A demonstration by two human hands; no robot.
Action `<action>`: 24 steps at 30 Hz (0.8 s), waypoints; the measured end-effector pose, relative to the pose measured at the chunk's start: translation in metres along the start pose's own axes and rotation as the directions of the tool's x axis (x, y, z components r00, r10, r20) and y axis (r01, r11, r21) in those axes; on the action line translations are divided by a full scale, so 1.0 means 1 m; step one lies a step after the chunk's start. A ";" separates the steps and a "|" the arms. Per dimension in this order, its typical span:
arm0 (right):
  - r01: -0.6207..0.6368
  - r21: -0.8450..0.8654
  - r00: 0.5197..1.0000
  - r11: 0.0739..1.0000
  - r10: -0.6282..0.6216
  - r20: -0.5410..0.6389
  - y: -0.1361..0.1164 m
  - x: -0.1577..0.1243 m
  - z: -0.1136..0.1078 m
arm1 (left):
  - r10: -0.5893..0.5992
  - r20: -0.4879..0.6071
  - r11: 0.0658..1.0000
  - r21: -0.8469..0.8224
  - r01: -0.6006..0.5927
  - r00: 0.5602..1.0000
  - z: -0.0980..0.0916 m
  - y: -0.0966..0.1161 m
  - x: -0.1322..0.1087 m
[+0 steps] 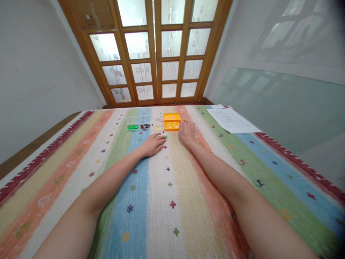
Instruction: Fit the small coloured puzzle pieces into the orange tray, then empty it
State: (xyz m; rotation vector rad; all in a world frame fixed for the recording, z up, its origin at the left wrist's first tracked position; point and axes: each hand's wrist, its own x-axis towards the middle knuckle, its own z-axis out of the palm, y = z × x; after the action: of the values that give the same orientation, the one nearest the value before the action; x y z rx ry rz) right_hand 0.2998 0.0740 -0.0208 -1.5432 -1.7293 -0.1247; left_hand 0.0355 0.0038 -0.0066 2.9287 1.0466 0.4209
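My left hand (pixel 153 144) lies flat on the striped cloth (pixel 167 201), fingers stretched out toward a small green piece (pixel 165 136) at its fingertips. My right hand (pixel 187 131) rests palm down with fingers spread, touching the right side of a small orange box (pixel 171 121). Left of the box lie a green patch of tiny pieces (pixel 133 127) and a dark red patch (pixel 145 126).
A white sheet of paper (pixel 231 119) lies at the far right of the cloth. Wooden doors with frosted glass panes (pixel 157 54) stand behind the table. A glass pane (pixel 283 104) leans along the right wall.
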 end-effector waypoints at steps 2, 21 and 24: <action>-0.002 0.004 1.000 1.000 0.002 0.007 0.001 0.000 0.000 | 0.010 -0.003 1.000 -0.008 -0.010 1.000 -0.002 0.001 -0.001; 0.052 0.079 0.998 0.996 -0.053 0.015 -0.002 -0.001 0.001 | 0.047 -0.004 0.979 -0.199 -0.047 0.999 -0.015 0.009 -0.003; 0.059 0.076 0.998 0.995 -0.061 0.033 -0.002 -0.002 0.000 | 0.052 -0.025 0.975 -0.216 -0.056 0.998 -0.014 0.006 -0.003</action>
State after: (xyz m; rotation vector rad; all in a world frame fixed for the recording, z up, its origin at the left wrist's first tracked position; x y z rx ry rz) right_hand 0.2978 0.0720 -0.0210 -1.4475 -1.7883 -0.0622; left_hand 0.0332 -0.0039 0.0064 2.7691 0.8638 0.5291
